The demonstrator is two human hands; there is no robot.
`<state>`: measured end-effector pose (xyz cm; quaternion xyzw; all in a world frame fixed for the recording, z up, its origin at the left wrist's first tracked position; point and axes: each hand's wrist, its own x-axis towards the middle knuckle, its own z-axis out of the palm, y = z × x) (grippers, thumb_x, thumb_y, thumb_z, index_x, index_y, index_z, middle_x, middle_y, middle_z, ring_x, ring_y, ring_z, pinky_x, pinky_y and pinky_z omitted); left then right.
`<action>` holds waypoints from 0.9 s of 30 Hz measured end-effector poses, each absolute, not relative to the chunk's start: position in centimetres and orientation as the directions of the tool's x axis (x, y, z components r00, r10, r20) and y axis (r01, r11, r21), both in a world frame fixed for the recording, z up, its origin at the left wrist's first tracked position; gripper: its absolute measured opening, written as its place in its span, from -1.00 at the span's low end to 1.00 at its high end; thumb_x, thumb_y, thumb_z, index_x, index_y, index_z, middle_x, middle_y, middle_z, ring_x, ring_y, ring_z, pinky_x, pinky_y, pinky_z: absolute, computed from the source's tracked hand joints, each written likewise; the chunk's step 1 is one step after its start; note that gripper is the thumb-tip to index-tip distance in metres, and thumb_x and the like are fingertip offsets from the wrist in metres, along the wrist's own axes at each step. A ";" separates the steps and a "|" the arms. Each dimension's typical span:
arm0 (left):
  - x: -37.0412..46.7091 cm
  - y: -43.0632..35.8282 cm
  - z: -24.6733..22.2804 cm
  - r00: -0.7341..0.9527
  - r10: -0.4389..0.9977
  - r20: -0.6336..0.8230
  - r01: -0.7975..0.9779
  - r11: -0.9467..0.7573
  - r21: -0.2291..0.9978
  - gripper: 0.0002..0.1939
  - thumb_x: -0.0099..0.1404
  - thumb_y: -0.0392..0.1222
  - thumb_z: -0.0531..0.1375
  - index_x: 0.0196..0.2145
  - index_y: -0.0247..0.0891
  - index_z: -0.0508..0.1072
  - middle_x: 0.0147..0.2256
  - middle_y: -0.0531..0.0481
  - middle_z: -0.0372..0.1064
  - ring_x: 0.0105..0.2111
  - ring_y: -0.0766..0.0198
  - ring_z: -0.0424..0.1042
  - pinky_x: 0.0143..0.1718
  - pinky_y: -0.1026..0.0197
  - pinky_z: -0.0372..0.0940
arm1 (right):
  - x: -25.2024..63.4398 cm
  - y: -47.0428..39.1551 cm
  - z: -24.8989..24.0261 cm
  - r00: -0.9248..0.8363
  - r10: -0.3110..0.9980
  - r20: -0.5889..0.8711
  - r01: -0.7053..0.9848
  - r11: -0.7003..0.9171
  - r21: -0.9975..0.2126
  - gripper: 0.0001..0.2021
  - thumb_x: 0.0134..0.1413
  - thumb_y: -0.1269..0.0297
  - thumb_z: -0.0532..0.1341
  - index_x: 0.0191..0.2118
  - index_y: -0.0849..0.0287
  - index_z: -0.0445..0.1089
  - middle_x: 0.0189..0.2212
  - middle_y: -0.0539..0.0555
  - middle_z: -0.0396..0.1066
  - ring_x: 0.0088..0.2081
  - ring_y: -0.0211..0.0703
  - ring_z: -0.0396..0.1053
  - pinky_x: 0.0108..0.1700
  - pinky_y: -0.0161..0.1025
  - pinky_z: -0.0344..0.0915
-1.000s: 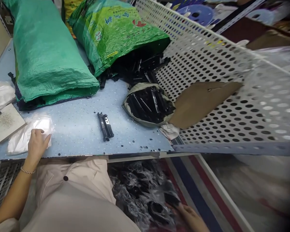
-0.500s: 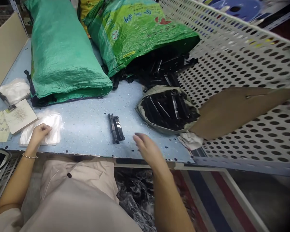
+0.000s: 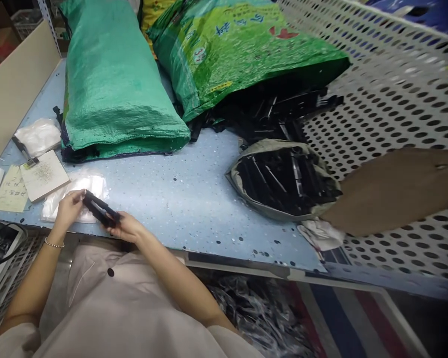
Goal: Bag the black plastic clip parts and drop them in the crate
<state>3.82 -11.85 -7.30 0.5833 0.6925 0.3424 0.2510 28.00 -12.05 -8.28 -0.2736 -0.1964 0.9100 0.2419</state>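
Note:
My right hand (image 3: pixel 126 227) is closed around one end of a pair of long black plastic parts (image 3: pixel 100 209), held slanting above the table's front edge. The far end of the parts reaches the fingertips of my left hand (image 3: pixel 70 206). Those fingers are pinched together at a stack of clear plastic bags (image 3: pixel 97 186), apparently on the top bag; its edge is hard to make out. The stack lies flat on the blue speckled table (image 3: pixel 164 199), partly hidden behind my left hand and the black parts.
Left of the bags are a square board (image 3: pixel 45 176), a yellow note (image 3: pixel 11 191) and a bundle of clear bags (image 3: pixel 39 136). Two green sacks (image 3: pixel 123 99) lie behind. A grey cloth bag (image 3: pixel 242 191) full of black parts sits right, near a perforated panel (image 3: pixel 403 114).
My right hand has picked up the black parts from the table and carried them left to my left hand. The view has shifted, so the table's contents sit further right.

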 end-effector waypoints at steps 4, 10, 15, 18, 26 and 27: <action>2.6 -12.9 -5.7 -0.201 0.952 0.232 0.871 0.065 0.486 -0.56 0.28 -0.27 0.14 0.11 -0.25 0.47 0.12 -0.21 0.39 0.08 0.02 0.43 0.15 -0.03 0.32 | 26.4 -12.3 -9.1 -0.741 0.508 -0.440 -0.262 -0.821 -0.507 -0.80 0.02 0.36 0.38 -0.23 0.31 0.45 -0.51 0.09 0.48 -0.57 -0.32 0.40 -0.60 -0.47 0.37; 7.8 -16.2 -3.3 0.172 0.861 0.478 0.830 -0.388 0.400 -0.49 0.37 -0.40 0.02 0.24 -0.24 0.33 0.11 -0.22 0.40 0.13 0.09 0.40 0.18 0.00 0.34 | 25.7 -11.5 -9.3 -0.716 0.544 -0.438 -0.364 -0.826 -0.431 -0.85 0.11 0.34 0.30 -0.23 0.26 0.37 -0.49 0.10 0.50 -0.56 -0.33 0.40 -0.57 -0.46 0.37; 12.0 -18.0 -4.4 0.261 0.786 0.560 0.730 -0.540 0.418 -0.46 0.38 -0.43 0.03 0.26 -0.12 0.28 0.04 -0.16 0.44 0.04 0.16 0.46 0.09 0.08 0.42 | 27.2 -10.9 -9.4 -0.467 0.788 -0.402 -0.630 -0.615 -0.474 -0.67 0.07 0.32 0.33 -0.05 0.07 0.29 -0.45 -0.09 0.46 -0.53 -0.31 0.40 -0.58 -0.44 0.31; 12.7 -16.5 -5.4 -0.014 0.855 0.519 0.783 -0.313 0.537 -0.54 0.40 -0.33 0.05 0.23 -0.20 0.30 0.05 -0.23 0.36 -0.10 0.18 0.49 -0.03 0.09 0.44 | 29.6 -10.8 -8.7 -0.454 0.816 -0.357 -0.603 -0.577 -0.551 -0.36 0.02 0.24 0.38 0.19 -0.06 0.13 -0.41 -0.08 0.51 -0.51 -0.24 0.45 -0.57 -0.40 0.30; 10.7 -12.6 -3.2 -0.267 0.912 0.311 0.676 -0.053 0.735 -0.70 0.35 -0.05 0.16 -0.08 -0.27 0.51 -0.16 -0.12 0.41 -0.20 0.19 0.43 -0.10 0.12 0.37 | 33.0 -11.2 -8.1 -0.384 0.842 -0.379 -0.515 -0.536 -0.669 -0.53 0.01 0.14 0.40 0.02 0.10 0.31 -0.46 0.01 0.52 -0.56 -0.26 0.42 -0.60 -0.41 0.26; 10.0 -12.7 -3.0 -0.270 0.931 0.245 0.607 -0.033 0.794 -0.69 0.36 -0.04 0.14 -0.09 -0.26 0.52 -0.17 -0.11 0.43 -0.21 0.21 0.44 -0.12 0.13 0.37 | 33.5 -11.4 -8.0 -0.386 0.842 -0.377 -0.509 -0.535 -0.674 -0.61 0.02 0.13 0.40 -0.08 0.14 0.35 -0.46 0.03 0.52 -0.56 -0.28 0.41 -0.60 -0.41 0.25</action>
